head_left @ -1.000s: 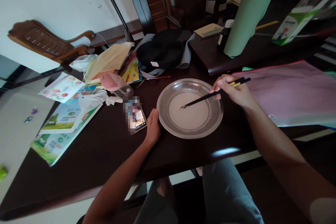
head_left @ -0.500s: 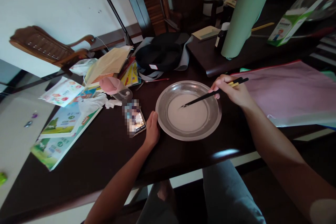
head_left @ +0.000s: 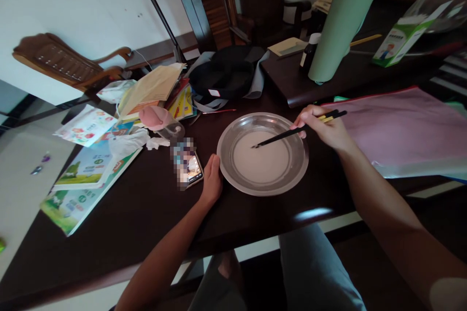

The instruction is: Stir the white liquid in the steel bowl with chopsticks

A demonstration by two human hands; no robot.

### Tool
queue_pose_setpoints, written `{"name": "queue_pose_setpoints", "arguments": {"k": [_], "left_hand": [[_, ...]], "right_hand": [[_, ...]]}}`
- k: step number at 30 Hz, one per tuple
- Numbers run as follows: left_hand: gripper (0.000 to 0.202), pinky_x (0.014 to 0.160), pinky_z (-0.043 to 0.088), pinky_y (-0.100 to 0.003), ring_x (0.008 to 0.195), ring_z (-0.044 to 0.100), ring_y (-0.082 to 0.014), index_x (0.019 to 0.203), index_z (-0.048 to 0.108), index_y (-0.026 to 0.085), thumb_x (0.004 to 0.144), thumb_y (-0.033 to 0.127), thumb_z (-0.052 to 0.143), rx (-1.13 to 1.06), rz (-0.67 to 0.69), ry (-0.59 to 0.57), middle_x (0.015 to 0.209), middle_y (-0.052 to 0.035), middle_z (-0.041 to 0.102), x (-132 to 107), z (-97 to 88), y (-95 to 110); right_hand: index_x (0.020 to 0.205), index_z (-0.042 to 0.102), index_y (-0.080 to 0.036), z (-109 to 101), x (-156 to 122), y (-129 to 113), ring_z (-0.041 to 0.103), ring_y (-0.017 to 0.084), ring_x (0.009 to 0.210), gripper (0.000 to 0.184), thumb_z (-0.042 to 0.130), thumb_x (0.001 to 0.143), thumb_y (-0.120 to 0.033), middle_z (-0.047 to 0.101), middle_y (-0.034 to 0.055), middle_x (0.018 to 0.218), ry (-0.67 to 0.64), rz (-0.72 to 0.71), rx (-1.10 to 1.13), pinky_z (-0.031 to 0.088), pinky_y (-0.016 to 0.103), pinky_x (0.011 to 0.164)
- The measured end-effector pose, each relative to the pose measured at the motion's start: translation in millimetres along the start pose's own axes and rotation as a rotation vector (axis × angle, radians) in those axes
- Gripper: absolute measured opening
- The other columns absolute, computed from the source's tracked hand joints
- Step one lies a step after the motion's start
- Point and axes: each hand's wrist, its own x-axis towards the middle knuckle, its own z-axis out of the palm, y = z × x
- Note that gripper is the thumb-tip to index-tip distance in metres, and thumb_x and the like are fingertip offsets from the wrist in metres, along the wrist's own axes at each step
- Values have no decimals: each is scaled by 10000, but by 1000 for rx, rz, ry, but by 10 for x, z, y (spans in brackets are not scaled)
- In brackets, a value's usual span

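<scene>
Illumination is dim and uneven. The white wall (head_left: 73, 5) at upper left is the brightest area, while the dark tabletop (head_left: 146, 204) is underexposed. A pale glare patch lies near the tabletop's front edge. The metal plate (head_left: 225, 155) shows soft reflections on its rim. Wide-angle distortion bends lines toward the frame edges. One small patch left of the plate is pixelated.

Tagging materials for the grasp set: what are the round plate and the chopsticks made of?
Plate: looks metal, likely stainless steel: grey sheen, reflective rim. Chopsticks: black, smooth, yellowish top ends; lacquered wood or plastic, cannot tell which.
</scene>
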Motion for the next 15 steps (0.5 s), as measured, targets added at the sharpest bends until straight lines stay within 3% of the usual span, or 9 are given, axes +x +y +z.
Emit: {"name": "queue_pose_setpoints", "arguments": {"k": [2, 4, 10, 15], "left_hand": [[455, 558, 357, -258, 584, 324, -124, 661, 449, 213, 868, 612, 521, -4, -3, 0, 645, 39, 376, 1, -4, -18], [457, 558, 356, -259, 585, 320, -124, 662, 443, 213, 866, 615, 520, -2, -5, 4, 646, 39, 373, 2, -8, -29], [452, 556, 359, -262, 587, 331, -130, 667, 456, 217, 863, 618, 520, 14, -17, 7, 648, 33, 381, 7, -8, -32], [468, 565, 357, -253, 588, 320, -121, 658, 439, 210, 864, 623, 517, 7, -5, -2, 637, 41, 368, 6, 0, -12]], "right_hand": [[633, 629, -183, -52, 16, 19, 539, 86, 432, 333, 639, 875, -412, 694, 30, 643, 85, -32, 43, 434, 244, 426], [605, 611, -183, -82, 13, 32, 517, 84, 403, 353, 631, 883, -399, 673, 19, 602, 86, -34, 80, 391, 243, 391], [692, 672, -179, 2, -36, -17, 624, 105, 519, 292, 646, 869, -411, 727, 41, 717, -128, 58, -16, 509, 240, 490], [623, 631, -176, -61, 28, 12, 548, 77, 417, 332, 653, 866, -402, 693, 21, 619, 71, -25, 52, 433, 222, 414]]}}
